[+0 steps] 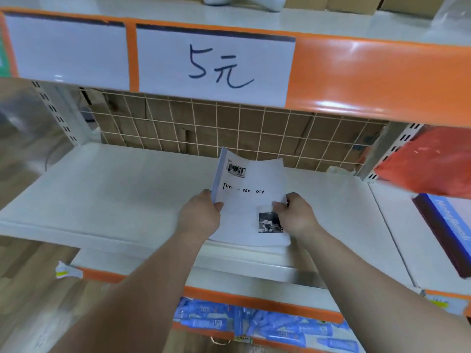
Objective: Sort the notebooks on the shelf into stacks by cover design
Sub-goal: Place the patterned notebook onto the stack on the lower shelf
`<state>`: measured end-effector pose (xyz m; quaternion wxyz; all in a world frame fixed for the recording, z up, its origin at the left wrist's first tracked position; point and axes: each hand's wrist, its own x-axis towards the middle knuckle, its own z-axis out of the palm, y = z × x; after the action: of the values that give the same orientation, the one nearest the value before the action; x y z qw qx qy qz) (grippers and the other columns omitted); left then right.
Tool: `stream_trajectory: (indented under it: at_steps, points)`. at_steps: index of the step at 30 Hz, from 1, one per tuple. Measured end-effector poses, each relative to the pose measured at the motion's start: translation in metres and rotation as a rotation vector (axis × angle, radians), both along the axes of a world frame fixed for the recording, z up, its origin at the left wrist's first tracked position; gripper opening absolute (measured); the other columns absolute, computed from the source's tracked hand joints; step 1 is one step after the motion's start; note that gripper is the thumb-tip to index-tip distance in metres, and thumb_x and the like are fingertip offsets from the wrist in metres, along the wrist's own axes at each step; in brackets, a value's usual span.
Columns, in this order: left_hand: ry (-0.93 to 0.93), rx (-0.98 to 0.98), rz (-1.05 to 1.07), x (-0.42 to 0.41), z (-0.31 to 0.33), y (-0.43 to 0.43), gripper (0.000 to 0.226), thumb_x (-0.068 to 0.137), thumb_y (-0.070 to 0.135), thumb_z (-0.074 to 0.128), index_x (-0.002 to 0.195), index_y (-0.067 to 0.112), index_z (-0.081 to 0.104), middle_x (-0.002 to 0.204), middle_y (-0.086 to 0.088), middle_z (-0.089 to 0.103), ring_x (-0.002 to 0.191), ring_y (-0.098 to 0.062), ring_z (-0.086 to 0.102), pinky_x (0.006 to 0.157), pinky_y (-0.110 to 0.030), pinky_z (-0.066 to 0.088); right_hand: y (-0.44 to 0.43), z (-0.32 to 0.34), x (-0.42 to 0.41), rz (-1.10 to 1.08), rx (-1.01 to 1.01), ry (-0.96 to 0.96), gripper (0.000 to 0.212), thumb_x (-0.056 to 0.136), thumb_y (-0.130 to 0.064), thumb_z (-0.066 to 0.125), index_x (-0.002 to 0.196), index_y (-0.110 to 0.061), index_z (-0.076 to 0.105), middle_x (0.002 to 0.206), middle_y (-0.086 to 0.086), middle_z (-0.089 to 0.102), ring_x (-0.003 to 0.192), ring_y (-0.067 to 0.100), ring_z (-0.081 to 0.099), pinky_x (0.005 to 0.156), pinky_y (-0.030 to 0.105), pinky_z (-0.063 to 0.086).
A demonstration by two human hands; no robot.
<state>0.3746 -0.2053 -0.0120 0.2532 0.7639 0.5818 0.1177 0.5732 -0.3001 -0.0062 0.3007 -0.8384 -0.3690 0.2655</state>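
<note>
A small stack of white notebooks [251,184] with black lettering and small black-and-white photos on the cover is tilted up over the white shelf [107,194], near its middle. My left hand [201,215] grips the stack's left edge with the thumb on the cover. My right hand [295,215] pinches the cover at its right side, just above the lower photo. The stack's near end lies on or close above the shelf's front edge. A dark stack with a blue cover [448,230] lies on the neighbouring shelf at the right.
A wire grid backs the shelf [229,128]. An orange shelf rail with a handwritten price sign [216,64] hangs overhead. A red plastic bag [430,161] sits at the right. Blue packets [254,324] fill the shelf below.
</note>
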Motion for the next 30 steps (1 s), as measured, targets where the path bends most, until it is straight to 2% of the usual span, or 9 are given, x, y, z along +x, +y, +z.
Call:
stream_trajectory:
  at_steps: [5,9,14,18,21,30]
  points:
    - [0.094,0.041,-0.019,0.0,-0.006,0.003,0.04,0.099,0.04,0.05,0.12,0.006,0.053,0.111,-0.018,0.055,0.101,-0.038,0.056,0.087,-0.039,0.048,-0.005,-0.007,0.0,-0.002,-0.014,-0.09,0.027,0.095,-0.033,0.054,0.105,-0.007,0.052,0.102,0.009,0.062,0.09,0.028,0.054,0.068,0.03,0.036]
    - [0.083,0.046,-0.018,-0.002,-0.011,0.001,0.04,0.099,0.039,0.05,0.116,0.003,0.055,0.109,-0.018,0.053,0.098,-0.039,0.056,0.085,-0.039,0.048,-0.011,-0.015,-0.001,-0.012,-0.02,-0.14,0.038,0.093,-0.036,0.058,0.116,-0.006,0.052,0.113,0.013,0.059,0.102,0.032,0.055,0.072,0.029,0.036]
    - [0.065,0.084,0.017,-0.003,-0.016,-0.004,0.036,0.099,0.033,0.053,0.112,0.0,0.06,0.108,-0.021,0.05,0.093,-0.041,0.058,0.082,-0.039,0.047,-0.013,-0.014,-0.006,-0.015,-0.04,-0.178,0.04,0.095,-0.036,0.056,0.122,-0.007,0.052,0.12,0.014,0.053,0.108,0.032,0.053,0.077,0.028,0.036]
    - [0.026,0.059,0.035,-0.004,-0.016,-0.004,0.035,0.099,0.031,0.054,0.117,0.001,0.06,0.112,-0.021,0.05,0.093,-0.041,0.058,0.087,-0.04,0.048,-0.014,-0.013,-0.01,-0.022,-0.034,-0.189,0.04,0.095,-0.037,0.055,0.122,-0.007,0.052,0.119,0.015,0.052,0.105,0.033,0.055,0.079,0.031,0.039]
    - [-0.007,0.041,0.049,-0.004,-0.016,-0.004,0.034,0.099,0.029,0.054,0.118,0.001,0.06,0.114,-0.021,0.051,0.095,-0.041,0.058,0.089,-0.039,0.046,-0.014,-0.014,-0.012,-0.027,-0.032,-0.191,0.038,0.096,-0.037,0.054,0.121,-0.008,0.053,0.118,0.014,0.051,0.102,0.033,0.055,0.075,0.03,0.037]
    - [-0.018,0.031,0.062,-0.003,-0.016,-0.003,0.031,0.099,0.026,0.056,0.108,-0.003,0.062,0.112,-0.02,0.052,0.095,-0.041,0.058,0.087,-0.041,0.046,-0.015,-0.015,-0.015,-0.04,-0.035,-0.2,0.034,0.096,-0.038,0.054,0.112,-0.007,0.054,0.114,0.013,0.05,0.088,0.032,0.055,0.073,0.031,0.04]
